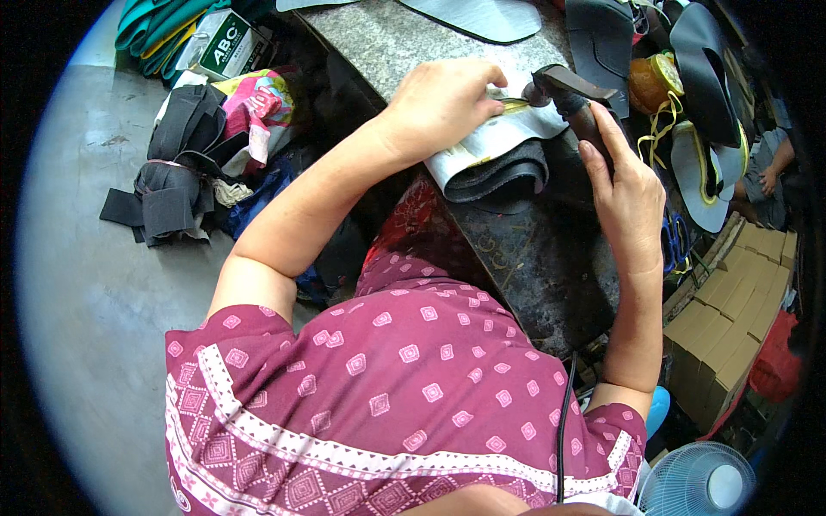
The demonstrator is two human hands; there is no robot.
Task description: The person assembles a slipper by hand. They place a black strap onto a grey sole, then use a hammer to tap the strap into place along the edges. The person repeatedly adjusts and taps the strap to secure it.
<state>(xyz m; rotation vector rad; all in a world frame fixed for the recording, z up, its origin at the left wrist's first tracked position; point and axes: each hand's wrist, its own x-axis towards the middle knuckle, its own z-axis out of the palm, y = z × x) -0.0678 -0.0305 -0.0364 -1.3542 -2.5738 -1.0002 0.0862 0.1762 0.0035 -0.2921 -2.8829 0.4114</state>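
Observation:
My right hand (631, 202) grips the dark handle of a hammer (568, 84), index finger stretched along it. The hammer's head is beside my left hand's fingertips, over a pale sheet piece (490, 148) with a dark grey underside. That piece lies on the worktable and curls over at its near end, showing the dark layer inside. My left hand (447, 103) pinches its upper edge between thumb and fingers, where a yellowish strip shows. Whether the hammer touches the piece, I cannot tell.
The stone-topped worktable (366, 39) bears a flat grey piece (482, 17) at its far edge. Dark shaped pieces (705, 77) and a yellow-topped brown container (656, 82) stand right. Blue scissors (676, 241), cardboard boxes (731, 301) and a fan (701, 482) are farther right; bundled dark strips (176, 163) lie left.

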